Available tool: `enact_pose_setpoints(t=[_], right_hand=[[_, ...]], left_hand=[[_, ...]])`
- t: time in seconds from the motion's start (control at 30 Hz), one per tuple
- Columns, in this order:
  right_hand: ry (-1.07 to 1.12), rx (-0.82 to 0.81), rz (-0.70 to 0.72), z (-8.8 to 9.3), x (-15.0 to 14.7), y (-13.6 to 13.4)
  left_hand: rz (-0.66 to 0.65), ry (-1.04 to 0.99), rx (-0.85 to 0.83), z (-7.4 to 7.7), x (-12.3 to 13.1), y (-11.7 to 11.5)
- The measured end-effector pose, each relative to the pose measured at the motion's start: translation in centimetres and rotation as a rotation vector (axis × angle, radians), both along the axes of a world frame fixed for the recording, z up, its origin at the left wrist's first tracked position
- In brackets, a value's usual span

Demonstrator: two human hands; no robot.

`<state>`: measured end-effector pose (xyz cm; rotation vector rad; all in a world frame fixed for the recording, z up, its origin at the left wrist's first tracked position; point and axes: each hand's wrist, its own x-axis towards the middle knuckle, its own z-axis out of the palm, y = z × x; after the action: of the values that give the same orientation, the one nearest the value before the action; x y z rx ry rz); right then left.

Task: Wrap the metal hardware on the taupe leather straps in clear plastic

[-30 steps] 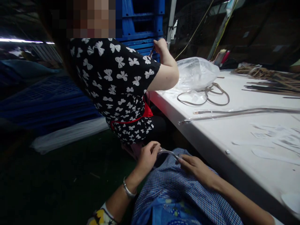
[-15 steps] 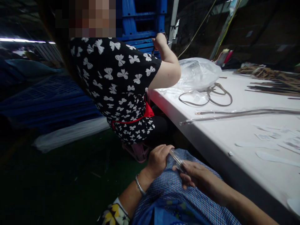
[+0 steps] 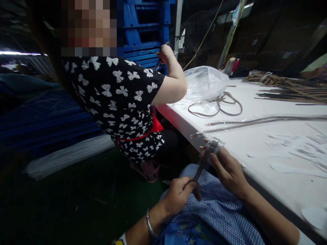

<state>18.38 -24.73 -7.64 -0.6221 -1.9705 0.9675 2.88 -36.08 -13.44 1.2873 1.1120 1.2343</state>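
Between my two hands runs a dark strap [image 3: 201,168] in clear plastic, slanting up to the right above my checked apron [image 3: 224,207]. My left hand [image 3: 178,194], with a silver bangle [image 3: 150,223] at the wrist, is closed on its lower end. Higher up, my right hand [image 3: 227,168] grips the other end, where crinkled plastic [image 3: 214,144] and something shiny show at the fingertips. On the white table [image 3: 237,141] just beyond lie long thin straps [image 3: 235,125] in clear sleeves. A looped thin strap [image 3: 231,105] lies behind them.
At the table's left corner a co-worker [image 3: 122,98] sits on a low stool [image 3: 148,170], one arm raised. A clear plastic bag [image 3: 206,81], a pile of strips [image 3: 288,88] and paper scraps [image 3: 293,146] lie on the table. Blue pallets [image 3: 145,23] are stacked behind.
My right hand has risen toward the table edge with one end of the strap, while my left has moved slightly down. More of the strap shows between them. The view has shifted a little right.
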Motion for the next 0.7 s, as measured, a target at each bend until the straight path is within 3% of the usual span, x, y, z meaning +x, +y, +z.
enact_pose_setpoints(t=[0.07,0.13,0.23,0.3,0.4,0.53,0.6,0.7], right_hand=[[-0.202,0.253,0.030,-2.0,0.3,0.6],[-0.313,0.381,0.104,-4.2,0.5,0.4],[-0.396,0.385,0.157,-6.6,0.7,-1.1],[-0.423,0.292,0.180,-7.2,0.8,-2.2],[-0.430,-0.090,0.212,-6.6,0.8,-3.1],[-0.302,-0.881,0.305,-5.2,0.8,-3.2],[-0.166,-1.164,0.378,-4.6,0.9,-3.4],[0.010,-1.331,0.454,-3.8,0.8,-3.9]], left_hand=[[-0.021,-0.114,-0.045,0.8,0.0,-0.6],[-0.041,-0.240,-0.097,1.5,-0.3,-1.0],[-0.001,-0.385,-0.204,2.1,-1.0,-1.0],[0.048,-0.390,-0.287,2.1,-1.8,-0.5],[0.165,-0.157,-0.300,1.6,-3.4,0.6],[0.509,0.424,0.035,0.5,-4.7,1.1],[0.455,0.589,0.172,-0.2,-4.3,0.5],[0.194,0.619,0.275,-1.3,-2.7,-0.3]])
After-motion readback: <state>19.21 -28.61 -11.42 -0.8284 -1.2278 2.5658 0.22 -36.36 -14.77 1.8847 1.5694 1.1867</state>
